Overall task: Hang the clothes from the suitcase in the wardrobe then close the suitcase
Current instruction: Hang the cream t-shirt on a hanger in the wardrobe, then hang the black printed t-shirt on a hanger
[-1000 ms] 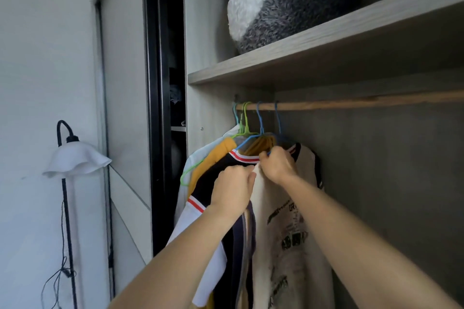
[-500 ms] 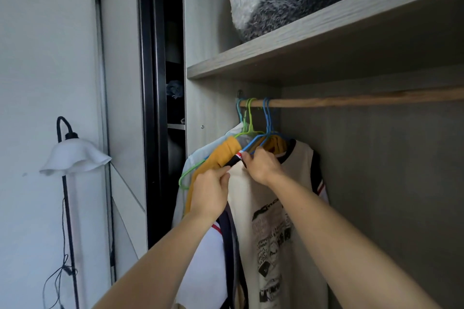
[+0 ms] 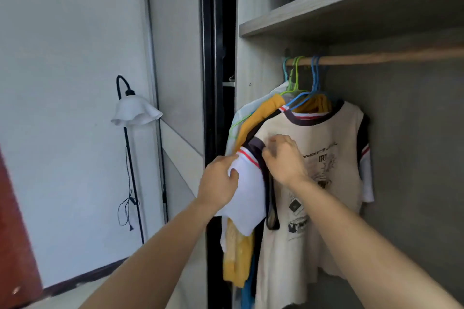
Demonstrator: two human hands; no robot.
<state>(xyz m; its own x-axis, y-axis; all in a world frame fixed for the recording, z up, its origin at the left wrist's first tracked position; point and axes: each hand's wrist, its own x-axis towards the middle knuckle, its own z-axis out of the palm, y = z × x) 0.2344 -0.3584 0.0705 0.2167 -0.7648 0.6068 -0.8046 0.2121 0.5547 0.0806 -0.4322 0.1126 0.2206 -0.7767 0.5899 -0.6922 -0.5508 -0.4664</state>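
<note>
**Sleeve held in both hands, shirt on the rail**

The left hand grips the white sleeve, thumb over the cloth. The sleeve hangs from 12 to 6, its striped top at 1 o'clock from that grip. The right hand, nearer the shirt, pinches the dark trim with curled fingers. The shirt hangs at 3 o'clock, on a blue hanger from the rail.

One head-worn view – close, facing forward into the wardrobe – nothing else.
</note>
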